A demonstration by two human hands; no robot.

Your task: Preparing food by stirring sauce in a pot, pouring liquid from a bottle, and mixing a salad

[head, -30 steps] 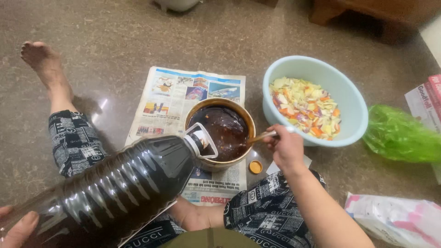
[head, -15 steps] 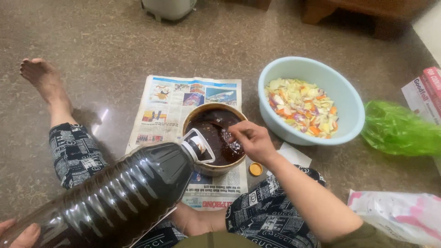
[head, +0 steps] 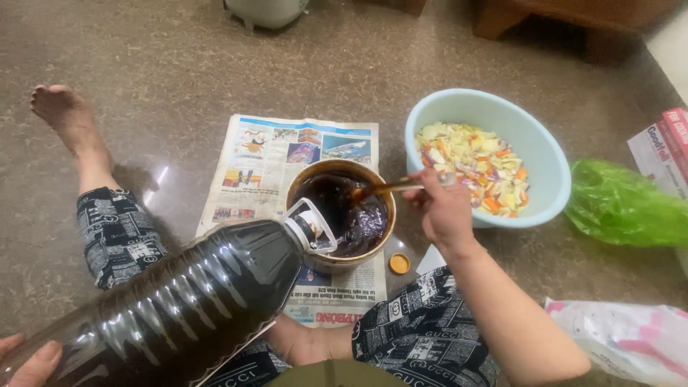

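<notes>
Head view: left hand [head: 29,362] near-left props the big dark bottle [head: 179,301], fingers barely visible so can't tell the grip; its neck tips over the brown bowl [head: 342,215] on newspaper [head: 258,165]; right hand [head: 446,211] closed round a spoon [head: 387,188] dipped in; blue bowl [head: 502,215] far right.

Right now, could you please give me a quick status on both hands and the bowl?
Left hand tilting dark bottle over brown bowl. Right hand holding spoon in dark sauce. Orange cap beside bowl.
</notes>
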